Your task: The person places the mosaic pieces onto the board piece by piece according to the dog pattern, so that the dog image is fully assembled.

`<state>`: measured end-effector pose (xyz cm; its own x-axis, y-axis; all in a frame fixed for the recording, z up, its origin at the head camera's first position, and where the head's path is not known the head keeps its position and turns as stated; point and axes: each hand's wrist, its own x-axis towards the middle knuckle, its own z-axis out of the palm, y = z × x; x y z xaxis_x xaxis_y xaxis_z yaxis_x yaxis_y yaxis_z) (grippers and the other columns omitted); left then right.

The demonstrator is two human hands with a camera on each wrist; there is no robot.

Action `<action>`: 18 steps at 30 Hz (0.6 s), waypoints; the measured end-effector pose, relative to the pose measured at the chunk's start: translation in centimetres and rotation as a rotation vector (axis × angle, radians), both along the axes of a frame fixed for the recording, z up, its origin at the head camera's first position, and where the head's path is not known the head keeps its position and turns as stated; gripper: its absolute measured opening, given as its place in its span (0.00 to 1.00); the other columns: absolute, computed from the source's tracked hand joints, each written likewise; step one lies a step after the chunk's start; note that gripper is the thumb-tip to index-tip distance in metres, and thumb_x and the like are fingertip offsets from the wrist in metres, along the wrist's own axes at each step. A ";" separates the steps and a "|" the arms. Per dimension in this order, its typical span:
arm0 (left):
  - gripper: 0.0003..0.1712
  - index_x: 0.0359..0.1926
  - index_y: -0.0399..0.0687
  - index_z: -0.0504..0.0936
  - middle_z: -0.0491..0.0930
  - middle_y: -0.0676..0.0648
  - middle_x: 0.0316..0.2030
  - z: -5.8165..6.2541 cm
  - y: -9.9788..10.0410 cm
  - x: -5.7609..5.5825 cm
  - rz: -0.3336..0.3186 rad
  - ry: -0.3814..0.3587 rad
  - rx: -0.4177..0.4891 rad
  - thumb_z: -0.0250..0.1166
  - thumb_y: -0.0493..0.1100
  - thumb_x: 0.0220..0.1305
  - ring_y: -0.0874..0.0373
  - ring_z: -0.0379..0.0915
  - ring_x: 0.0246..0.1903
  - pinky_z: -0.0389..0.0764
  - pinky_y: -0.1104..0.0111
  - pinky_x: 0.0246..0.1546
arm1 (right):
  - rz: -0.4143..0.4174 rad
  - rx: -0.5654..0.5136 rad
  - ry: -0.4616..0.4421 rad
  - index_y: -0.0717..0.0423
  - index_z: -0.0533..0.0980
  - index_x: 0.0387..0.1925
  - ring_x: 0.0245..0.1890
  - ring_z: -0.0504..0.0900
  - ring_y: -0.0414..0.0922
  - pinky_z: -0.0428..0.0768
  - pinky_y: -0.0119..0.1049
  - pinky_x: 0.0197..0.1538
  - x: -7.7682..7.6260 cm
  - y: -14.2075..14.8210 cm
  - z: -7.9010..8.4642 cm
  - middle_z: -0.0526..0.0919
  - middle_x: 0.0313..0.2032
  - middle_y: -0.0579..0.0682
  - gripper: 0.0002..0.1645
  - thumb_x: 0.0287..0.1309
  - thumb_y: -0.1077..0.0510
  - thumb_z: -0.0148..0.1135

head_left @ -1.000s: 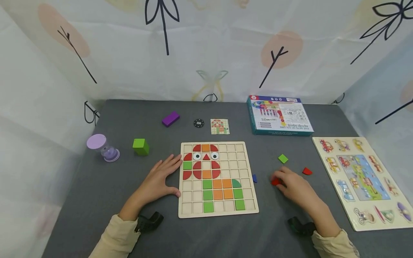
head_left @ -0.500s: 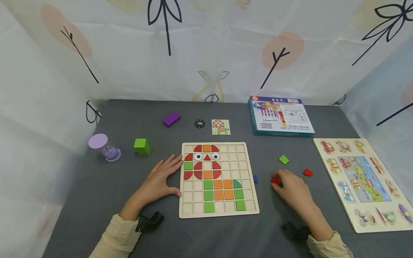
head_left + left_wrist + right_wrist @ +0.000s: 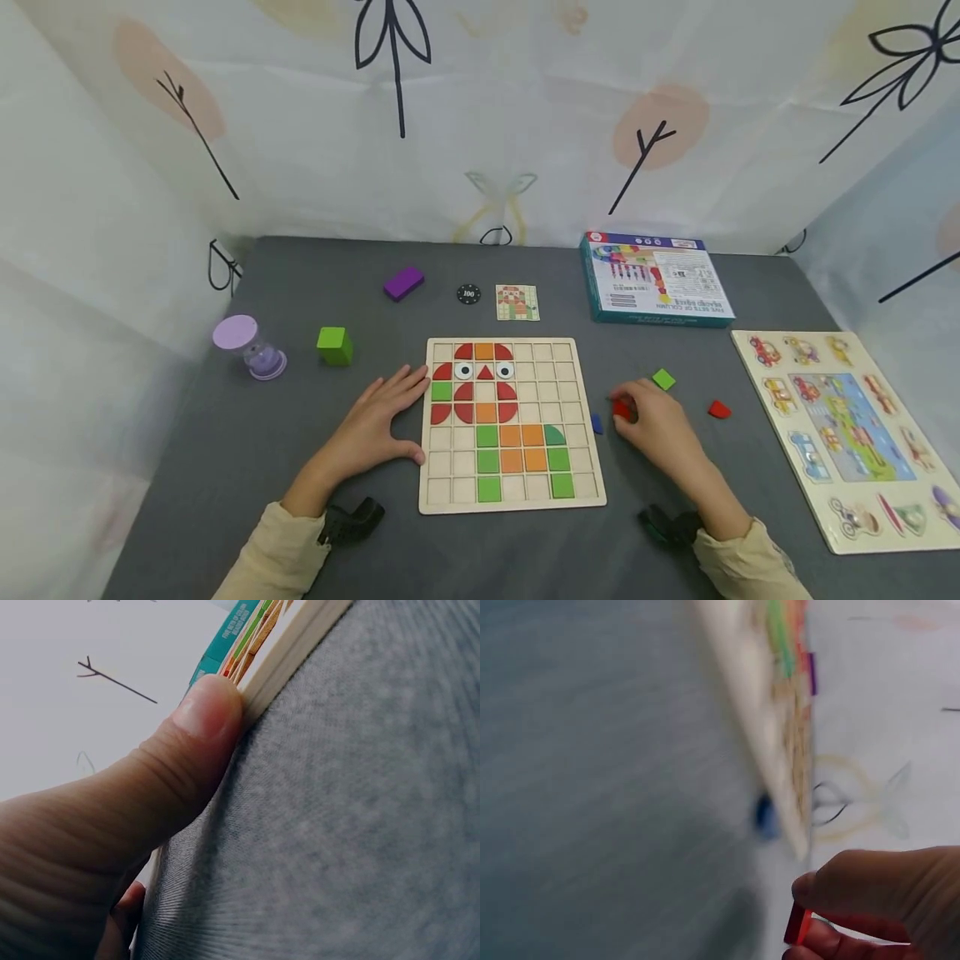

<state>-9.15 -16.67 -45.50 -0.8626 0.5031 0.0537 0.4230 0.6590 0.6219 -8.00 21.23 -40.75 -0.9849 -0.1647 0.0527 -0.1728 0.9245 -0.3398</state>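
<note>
A wooden grid board [image 3: 457,492] lies on the dark grey table, with red, orange and green pieces and two eye pieces set in its squares. My left hand [image 3: 367,429] rests at the board's left edge, fingers spread and straight; the left wrist view shows its thumb [image 3: 206,712] touching the rim. To the right of the board, my right hand [image 3: 660,425] pinches a red piece [image 3: 798,924] between thumb and fingers. Near that hand lie a green square piece [image 3: 663,379], another red piece [image 3: 719,409] and a blue piece [image 3: 597,423] close to the board's right edge.
Behind the board are a pattern card [image 3: 517,302], a black round chip [image 3: 468,293], a purple block [image 3: 403,283] and a game box [image 3: 660,279]. A picture puzzle board [image 3: 817,492] lies at the right. At the left stand a green cube [image 3: 334,346] and a purple hourglass [image 3: 251,346].
My right hand has moved left toward the board, with the red piece now between its fingers and thumb. The left hand has stayed at the board's left edge. The head view has shifted slightly.
</note>
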 end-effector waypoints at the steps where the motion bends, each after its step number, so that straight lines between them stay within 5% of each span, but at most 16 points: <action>1: 0.61 0.66 0.50 0.56 0.50 0.53 0.67 0.0 0.0 0.1 -0.002 -0.003 0.001 0.69 0.66 0.29 0.51 0.39 0.67 0.40 0.50 0.63 | 0.013 -0.018 -0.002 0.61 0.77 0.34 0.26 0.70 0.43 0.71 0.35 0.28 -0.4 -0.5 0.2 0.74 0.30 0.52 0.13 0.42 0.64 0.64; 11: 0.61 0.66 0.50 0.57 0.51 0.52 0.67 -0.3 -0.1 0.4 0.011 0.004 0.022 0.69 0.66 0.27 0.50 0.40 0.67 0.39 0.50 0.62 | 0.203 -0.086 -0.091 0.61 0.77 0.38 0.32 0.72 0.45 0.75 0.37 0.36 -5.8 -7.5 1.2 0.76 0.36 0.53 0.15 0.44 0.62 0.64; 18: 0.61 0.66 0.50 0.56 0.50 0.52 0.67 -0.2 -0.1 0.1 -0.001 0.007 0.015 0.68 0.66 0.28 0.51 0.39 0.67 0.39 0.50 0.62 | 0.272 0.005 -0.125 0.58 0.78 0.37 0.31 0.70 0.43 0.73 0.33 0.36 -7.1 -9.6 0.4 0.76 0.35 0.50 0.14 0.44 0.61 0.66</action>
<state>-9.03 -16.75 -45.67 -0.8616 0.5032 0.0673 0.4282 0.6490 0.6288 -15.08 11.68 -40.32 -0.9034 -0.4234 -0.0674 -0.3715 0.8516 -0.3699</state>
